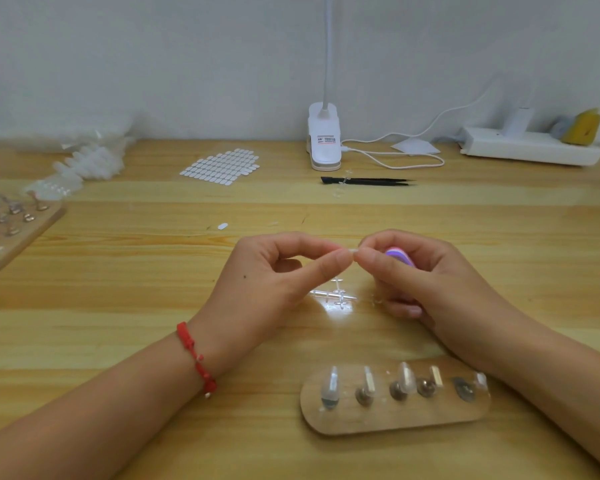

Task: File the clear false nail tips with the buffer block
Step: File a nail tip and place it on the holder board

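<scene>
- A light wooden table (118, 323) of glossy planks fills the lower view, with a plain pale wall (153, 46) behind it
- At the back edge stands a white clip lamp (324, 140); its stem runs up out of view, and a white cable (395, 161) loops from it towards a white power strip (530, 150) on the right, where a yellow block (581, 126) leans
- Black tweezers (368, 181) lie just in front of the lamp, and a sheet of small white tabs (222, 167) lies to the lamp's left
- Clear bags (90, 157) of pale tips are heaped at the far left, beside a wooden board (18, 230) with metal holders
- The left hand (274, 271), with a red bracelet (196, 358) on its wrist, pinches a clear nail tip (354, 251) between thumb and forefinger, above the table's middle
- The right hand (423, 275) curls round the pink and purple buffer block (400, 257), its thumb and forefinger meeting the same tip, which is mostly hidden by the fingers
- Clear plastic stems (336, 294) lie on the table beneath the hands, in a bright glare
- Nearer the person, an oval wooden stand (395, 417) carries a row of holders, some bearing clear tips (330, 382); the right forearm crosses just over its right end
</scene>
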